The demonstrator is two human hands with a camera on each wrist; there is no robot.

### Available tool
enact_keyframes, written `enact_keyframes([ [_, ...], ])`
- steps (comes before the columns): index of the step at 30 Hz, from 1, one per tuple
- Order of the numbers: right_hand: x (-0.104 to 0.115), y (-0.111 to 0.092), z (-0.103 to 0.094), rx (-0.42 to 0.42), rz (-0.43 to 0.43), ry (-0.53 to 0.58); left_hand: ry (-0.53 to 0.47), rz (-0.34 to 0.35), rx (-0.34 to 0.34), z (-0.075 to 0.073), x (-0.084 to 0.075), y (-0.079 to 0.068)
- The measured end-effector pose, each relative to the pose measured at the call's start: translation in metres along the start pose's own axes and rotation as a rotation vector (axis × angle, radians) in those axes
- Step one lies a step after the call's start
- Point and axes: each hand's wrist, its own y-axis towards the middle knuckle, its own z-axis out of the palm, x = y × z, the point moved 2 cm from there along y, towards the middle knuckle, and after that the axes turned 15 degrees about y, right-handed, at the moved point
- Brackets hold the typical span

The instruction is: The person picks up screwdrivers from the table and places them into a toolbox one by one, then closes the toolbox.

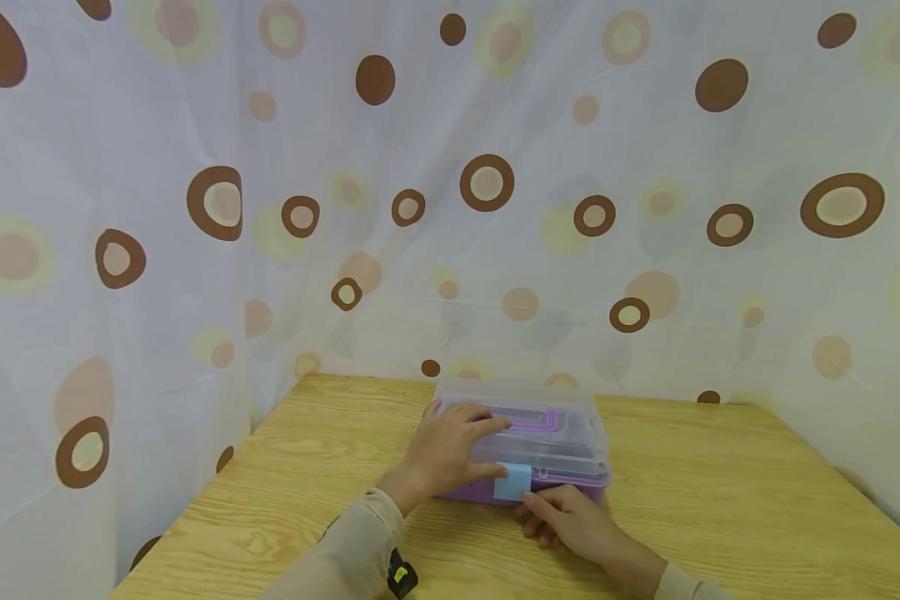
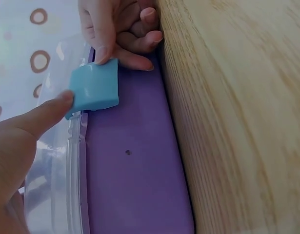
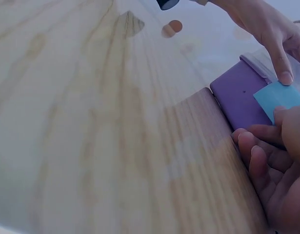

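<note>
A storage box with a clear plastic lid (image 1: 573,421) and a purple base (image 2: 140,190) sits on the table. A light blue latch (image 1: 513,482) spans the lid's edge and the base's front. My left hand (image 1: 450,450) lies over the lid with fingers spread, its thumb touching the latch's upper edge in the left wrist view. At the latch's other side, my right hand (image 1: 573,521) pinches the edge with thumb and index finger, the remaining fingers curled by the base. A purple carry handle (image 1: 547,422) on the lid is partly hidden by my left fingers.
The box stands on a wooden table (image 1: 720,500) near its back edge. A curtain (image 1: 540,125) with brown and yellow circles hangs behind and at both sides. Below my left forearm shows a small black object (image 1: 401,575) with a yellow mark.
</note>
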Motion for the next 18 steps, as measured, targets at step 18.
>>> enact_keyframes([
  [18, -0.0030, 0.0035, 0.0043, -0.081, -0.039, -0.069, -0.009, -0.005, -0.011, 0.0020, 0.0021, 0.0012],
])
